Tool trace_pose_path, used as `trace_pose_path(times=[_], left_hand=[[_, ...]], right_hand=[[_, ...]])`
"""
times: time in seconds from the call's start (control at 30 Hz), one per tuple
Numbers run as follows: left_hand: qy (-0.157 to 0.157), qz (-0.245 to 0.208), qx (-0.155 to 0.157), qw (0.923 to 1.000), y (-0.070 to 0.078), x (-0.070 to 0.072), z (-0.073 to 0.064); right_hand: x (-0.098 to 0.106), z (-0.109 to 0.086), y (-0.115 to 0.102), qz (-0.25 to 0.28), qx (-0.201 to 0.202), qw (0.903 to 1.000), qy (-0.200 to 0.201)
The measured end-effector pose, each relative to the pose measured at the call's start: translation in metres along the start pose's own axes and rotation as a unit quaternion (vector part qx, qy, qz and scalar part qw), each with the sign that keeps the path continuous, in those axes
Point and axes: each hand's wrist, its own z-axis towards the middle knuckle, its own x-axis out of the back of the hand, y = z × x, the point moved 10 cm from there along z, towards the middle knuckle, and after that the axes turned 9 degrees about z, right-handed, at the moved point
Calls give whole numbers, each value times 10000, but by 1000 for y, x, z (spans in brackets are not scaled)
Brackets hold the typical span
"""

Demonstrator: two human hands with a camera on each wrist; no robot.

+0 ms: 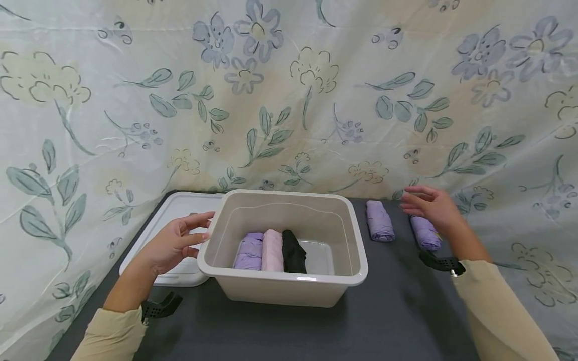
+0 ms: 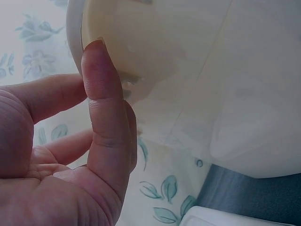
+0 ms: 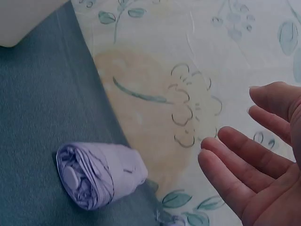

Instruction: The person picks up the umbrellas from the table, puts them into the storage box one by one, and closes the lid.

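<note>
On the left, the relaxed left hand point(image 1: 176, 244) touches the box point(image 1: 280, 292), probably for steadiness; the loose, empty right hand point(image 1: 429, 208) hovers near the rightmost purple roll point(image 1: 424, 234).

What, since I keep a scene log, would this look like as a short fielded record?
Container: beige bin, uncovered
Contents: lilac roll, pink roll, black bundle, side by side
Right of bin: inner purple roll, outer purple roll
Left of bin: white lid, partly hidden
Surface: dark table
Hands: left hand at bin's left rim; right hand near outer purple roll, holding nothing
</note>
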Motion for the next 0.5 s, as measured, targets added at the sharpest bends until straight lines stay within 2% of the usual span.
trace_pose_path(times=[0.23,0.33,0.5], left_hand=[[16,17,-52,10000,-2,-1,-1],[14,18,-60,10000,-2,-1,-2],[44,37,-67,10000,-3,-1,-3]], right_hand=[[18,0,17,-490,61,9980,399],[24,0,24,-892,4,9947,507],[36,3,37,-1821,-132,9811,649]])
